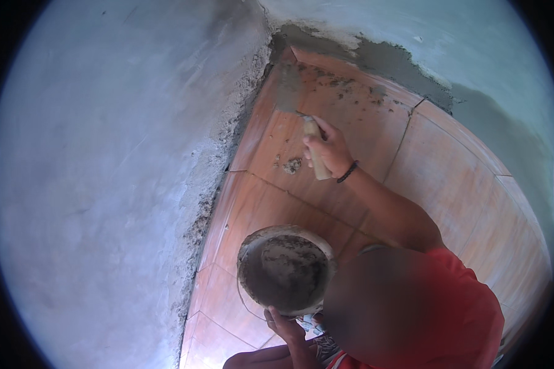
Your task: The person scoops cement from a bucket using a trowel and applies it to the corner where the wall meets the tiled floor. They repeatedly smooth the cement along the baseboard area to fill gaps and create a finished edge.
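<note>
Neither my left hand nor my right hand shows. Below me a person in a red top [455,307] crouches, head blurred. Their right hand [329,147] grips the pale handle of a trowel [289,92], whose grey blade is over the floor tiles near the corner. Their left hand [283,323] holds the rim of a round, mortar-crusted bucket [252,246], which has dark grey material inside. Crumbs and a lump of mortar [292,165] lie on the orange tiles [443,160] close to the trowel.
A pale plastered wall [104,154] fills the left, with a rough crumbly strip along its foot. Another wall [468,43] runs from the top to the right, with darker grey render low down above a band of tile skirting [455,120].
</note>
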`<act>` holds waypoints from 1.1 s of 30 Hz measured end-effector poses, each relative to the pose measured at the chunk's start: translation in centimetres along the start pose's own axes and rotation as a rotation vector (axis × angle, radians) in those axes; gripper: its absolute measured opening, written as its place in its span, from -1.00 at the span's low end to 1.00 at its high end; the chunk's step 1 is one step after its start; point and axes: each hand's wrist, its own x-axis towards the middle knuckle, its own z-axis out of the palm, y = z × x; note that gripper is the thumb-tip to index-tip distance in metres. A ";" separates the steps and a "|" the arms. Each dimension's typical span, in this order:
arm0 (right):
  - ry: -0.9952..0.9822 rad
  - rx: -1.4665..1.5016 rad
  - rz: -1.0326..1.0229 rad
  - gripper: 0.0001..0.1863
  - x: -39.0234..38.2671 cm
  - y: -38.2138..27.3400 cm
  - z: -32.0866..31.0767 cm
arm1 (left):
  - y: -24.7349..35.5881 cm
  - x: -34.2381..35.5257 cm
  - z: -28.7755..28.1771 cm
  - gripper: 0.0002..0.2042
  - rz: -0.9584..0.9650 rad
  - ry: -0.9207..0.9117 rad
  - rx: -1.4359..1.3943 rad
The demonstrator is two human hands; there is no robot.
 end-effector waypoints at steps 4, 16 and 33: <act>0.034 0.027 0.049 -0.38 1.1 0.5 -1.0 | -0.3 0.4 -0.5 -0.66 0.011 0.027 0.067; 0.052 0.166 0.005 -0.79 5.9 -1.0 6.5 | 0.0 0.2 -0.2 -0.67 0.004 0.018 0.048; 0.069 0.124 0.102 -0.43 6.6 -5.7 13.6 | -0.5 0.6 -1.2 -0.57 -0.023 -0.029 0.017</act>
